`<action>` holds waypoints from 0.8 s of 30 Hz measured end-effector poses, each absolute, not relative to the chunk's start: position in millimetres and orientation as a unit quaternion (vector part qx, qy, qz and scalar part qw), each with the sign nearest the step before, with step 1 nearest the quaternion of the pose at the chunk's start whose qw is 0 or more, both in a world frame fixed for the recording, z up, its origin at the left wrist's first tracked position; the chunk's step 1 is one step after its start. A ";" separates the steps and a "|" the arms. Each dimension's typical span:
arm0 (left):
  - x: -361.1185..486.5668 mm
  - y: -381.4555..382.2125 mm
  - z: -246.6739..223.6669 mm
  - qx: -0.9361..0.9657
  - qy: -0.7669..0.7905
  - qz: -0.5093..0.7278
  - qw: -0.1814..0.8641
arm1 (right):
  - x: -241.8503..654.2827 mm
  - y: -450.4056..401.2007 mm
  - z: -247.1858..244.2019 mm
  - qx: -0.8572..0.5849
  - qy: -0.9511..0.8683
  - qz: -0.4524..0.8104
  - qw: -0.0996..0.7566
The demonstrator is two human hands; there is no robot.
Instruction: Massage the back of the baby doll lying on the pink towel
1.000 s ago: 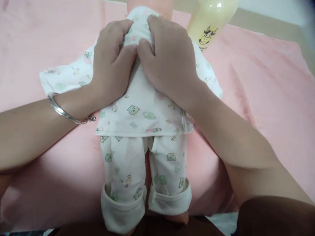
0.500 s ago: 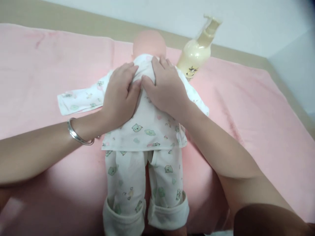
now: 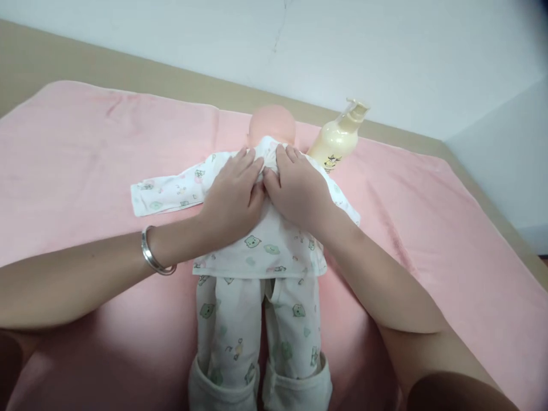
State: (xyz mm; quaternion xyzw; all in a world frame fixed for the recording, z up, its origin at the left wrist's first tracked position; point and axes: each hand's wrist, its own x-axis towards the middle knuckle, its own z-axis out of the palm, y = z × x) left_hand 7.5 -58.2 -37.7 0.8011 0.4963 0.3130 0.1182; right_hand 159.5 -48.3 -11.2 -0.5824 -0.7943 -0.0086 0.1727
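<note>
A baby doll (image 3: 273, 123) lies face down, its bald head away from me. It wears a white printed long-sleeved top (image 3: 261, 257) and matching trousers (image 3: 237, 325) with turned-up cuffs. My left hand (image 3: 235, 194) rests flat on the left side of the doll's upper back, a silver bangle (image 3: 150, 257) round that wrist. Flat on the right side of the upper back lies my right hand (image 3: 299, 185). Both hands have their fingers stretched toward the doll's neck, with the thumbs close together over the spine. The doll's face and hands are hidden.
Beneath the doll spreads a pink blanket (image 3: 98, 148) on a tan surface (image 3: 141, 65). A cream-coloured pump bottle (image 3: 336, 140) with a cartoon animal on it is beside the doll's head on the right. A white wall (image 3: 385, 51) stands behind.
My view has tilted up and shifted, so the doll and bottle sit lower in the picture and more wall shows. Both hands stay on the upper back, the thumbs still close together.
</note>
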 end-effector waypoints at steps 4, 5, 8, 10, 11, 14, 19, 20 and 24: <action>7.2 -55.2 -34.2 0.791 0.497 0.327 0.144 | 160.6 -43.1 -13.5 -0.578 -0.797 -0.008 0.172; 6.2 -50.2 -33.4 0.785 0.504 0.326 0.154 | 159.4 -46.5 -12.4 -0.580 -0.797 -0.015 0.167; 3.0 -33.0 -31.3 0.773 0.526 0.310 0.174 | 154.7 -62.1 -6.8 -0.585 -0.795 -0.046 0.153; 2.1 -25.3 -30.6 0.775 0.527 0.302 0.172 | 152.4 -70.3 -4.1 -0.587 -0.793 -0.063 0.149; 2.2 -23.7 -30.7 0.780 0.524 0.299 0.165 | 151.7 -72.1 -3.7 -0.587 -0.793 -0.066 0.149; 3.5 -27.7 -32.2 0.797 0.511 0.298 0.121 | 151.1 -68.4 -6.2 -0.594 -0.787 -0.053 0.157; 4.3 -42.4 -35.0 0.803 0.482 0.348 0.047 | 149.8 -59.0 -10.9 -0.621 -0.768 -0.041 0.149; 4.0 -43.2 -35.4 0.801 0.481 0.354 0.045 | 149.5 -60.1 -10.2 -0.623 -0.768 -0.046 0.142; 2.4 -38.6 -36.1 0.785 0.493 0.365 0.089 | 149.2 -72.4 -3.2 -0.618 -0.772 -0.086 0.122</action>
